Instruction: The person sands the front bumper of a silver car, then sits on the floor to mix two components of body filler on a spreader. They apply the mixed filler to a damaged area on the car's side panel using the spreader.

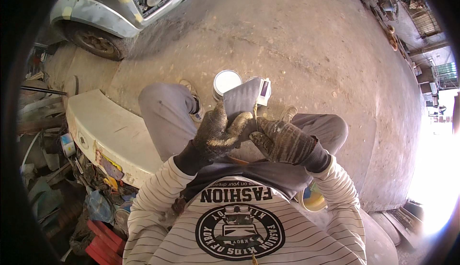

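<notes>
My left hand (218,133), in a dirty dark work glove, is closed around the lower left part of a grey sheet that looks like sandpaper (241,97). The sheet stands up between my hands, above my lap, and its lower part is hidden by the fingers. At its right edge my right hand (285,141), in a striped grey glove, is closed with the fingertips pinching it. A frayed tan strip (255,107) runs along that edge. Just beyond the sheet stand a can with a white lid (227,80) and a second can with a label (264,91), partly covered by the sheet.
On my left lies a curved cream car panel (115,130), with a heap of scrap (91,188) and red pieces (103,243) beside it. A car with bare patches (103,13) is at the far left. A yellow-white bucket (314,200) sits beside my right thigh on the concrete floor (306,39).
</notes>
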Action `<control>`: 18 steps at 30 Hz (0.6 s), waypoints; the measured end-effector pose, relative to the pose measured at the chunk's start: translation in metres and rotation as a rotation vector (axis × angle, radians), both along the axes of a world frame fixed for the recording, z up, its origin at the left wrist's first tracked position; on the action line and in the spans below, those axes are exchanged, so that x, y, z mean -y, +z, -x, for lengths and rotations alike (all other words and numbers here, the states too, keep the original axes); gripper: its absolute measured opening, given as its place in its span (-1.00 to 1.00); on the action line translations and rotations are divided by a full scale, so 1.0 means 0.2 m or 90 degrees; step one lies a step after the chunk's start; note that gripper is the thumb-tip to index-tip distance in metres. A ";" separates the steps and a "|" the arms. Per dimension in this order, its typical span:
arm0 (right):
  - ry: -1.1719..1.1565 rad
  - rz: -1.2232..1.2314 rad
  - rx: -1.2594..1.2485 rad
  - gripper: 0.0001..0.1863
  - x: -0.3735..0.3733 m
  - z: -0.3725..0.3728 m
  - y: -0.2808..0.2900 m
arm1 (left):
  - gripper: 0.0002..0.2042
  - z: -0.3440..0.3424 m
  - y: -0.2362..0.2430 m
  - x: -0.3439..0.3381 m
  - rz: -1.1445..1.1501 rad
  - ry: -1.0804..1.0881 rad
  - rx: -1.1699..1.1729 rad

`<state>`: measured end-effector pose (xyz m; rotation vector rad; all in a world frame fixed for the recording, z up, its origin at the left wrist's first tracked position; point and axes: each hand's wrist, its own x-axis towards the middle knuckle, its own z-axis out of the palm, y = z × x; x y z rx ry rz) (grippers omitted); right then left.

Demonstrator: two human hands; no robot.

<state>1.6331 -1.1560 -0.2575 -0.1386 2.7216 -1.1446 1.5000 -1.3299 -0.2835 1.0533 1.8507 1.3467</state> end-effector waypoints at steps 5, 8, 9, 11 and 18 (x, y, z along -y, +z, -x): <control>-0.030 -0.193 -0.311 -0.66 0.07 0.01 -0.10 | -0.68 -0.02 -0.02 -0.04 -0.195 0.139 0.158; -0.132 0.057 -0.095 -0.76 0.09 0.02 -0.11 | -0.67 -0.02 -0.02 -0.02 -0.190 0.141 0.002; -0.099 0.080 -0.024 -0.76 0.10 0.03 -0.11 | -0.67 -0.01 -0.01 -0.01 -0.171 0.126 -0.114; -0.015 0.115 -0.044 -0.76 0.08 0.03 -0.10 | -0.80 -0.01 0.02 0.02 -0.124 0.107 -0.084; 0.166 -0.531 -0.390 -0.62 0.05 -0.02 -0.10 | -0.75 -0.01 0.01 0.00 -0.181 0.105 -0.096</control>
